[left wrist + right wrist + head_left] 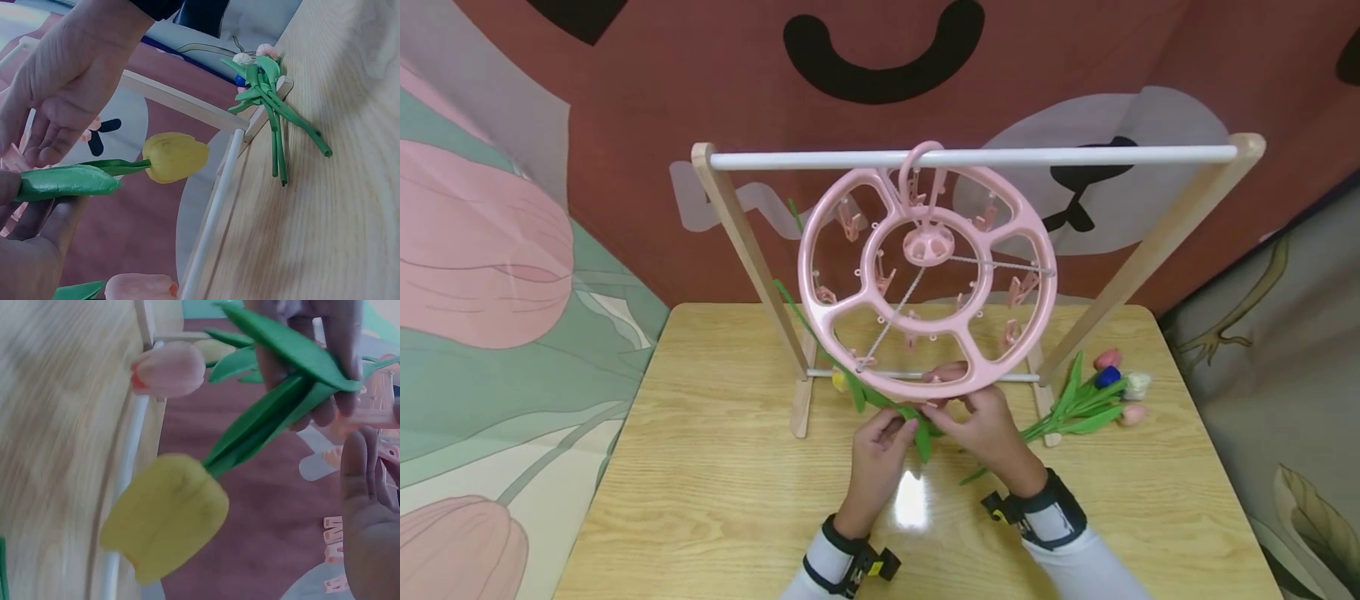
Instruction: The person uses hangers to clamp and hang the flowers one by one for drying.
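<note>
My left hand [877,454] pinches the green stem and leaves [69,181] of an artificial yellow tulip [165,515]. The tulip's head points down below the ring; in the head view it is hidden. My right hand [988,425] is at the near rim of a round pink hanger [842,333], thumb and fingers pinching a pink clothespin [375,419] beside the stem. Fingers partly cover where the clothespin and stem meet. A pink tulip [172,369] and another yellow tulip [838,381] hang at the ring's left side.
The hanger hooks over the white bar [1075,157] of a wooden stand [1157,242]. Several pink clothespins [850,223] dangle from it. On the table [715,500], right of the stand, lies a bunch of tulips [1078,404] in pink, blue and white. A printed cloth [700,75] hangs behind.
</note>
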A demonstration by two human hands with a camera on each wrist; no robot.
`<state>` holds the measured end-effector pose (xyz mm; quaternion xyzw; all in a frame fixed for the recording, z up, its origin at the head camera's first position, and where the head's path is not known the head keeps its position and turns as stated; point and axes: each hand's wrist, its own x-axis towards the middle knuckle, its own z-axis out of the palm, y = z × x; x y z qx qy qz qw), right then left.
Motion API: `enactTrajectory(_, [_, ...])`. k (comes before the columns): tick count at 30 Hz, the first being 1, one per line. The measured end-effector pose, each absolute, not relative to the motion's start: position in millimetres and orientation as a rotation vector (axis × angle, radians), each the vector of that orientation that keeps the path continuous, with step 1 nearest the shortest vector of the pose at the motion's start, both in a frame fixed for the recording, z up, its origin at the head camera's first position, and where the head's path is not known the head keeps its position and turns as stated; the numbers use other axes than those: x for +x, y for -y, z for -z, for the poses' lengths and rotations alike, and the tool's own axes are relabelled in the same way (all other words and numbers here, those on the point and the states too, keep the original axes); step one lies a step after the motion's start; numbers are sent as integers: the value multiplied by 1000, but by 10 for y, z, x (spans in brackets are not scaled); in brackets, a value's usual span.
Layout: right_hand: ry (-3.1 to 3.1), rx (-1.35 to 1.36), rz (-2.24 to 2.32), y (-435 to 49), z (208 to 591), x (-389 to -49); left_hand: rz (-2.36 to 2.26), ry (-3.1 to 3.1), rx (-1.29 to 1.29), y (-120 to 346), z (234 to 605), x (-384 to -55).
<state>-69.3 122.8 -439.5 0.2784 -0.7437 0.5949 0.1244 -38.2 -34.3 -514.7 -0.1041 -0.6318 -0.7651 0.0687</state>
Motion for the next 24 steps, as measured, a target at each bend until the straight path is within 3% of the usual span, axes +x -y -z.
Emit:
enactTrajectory(7, [1951,789,-2162,-1288,4632,-735,2245,1972,-258,383,5178,-398])
enactTrajectory(24, [2037,729,-2116,-1232,4667,-745,2249,2048,-269,362,4903,-364])
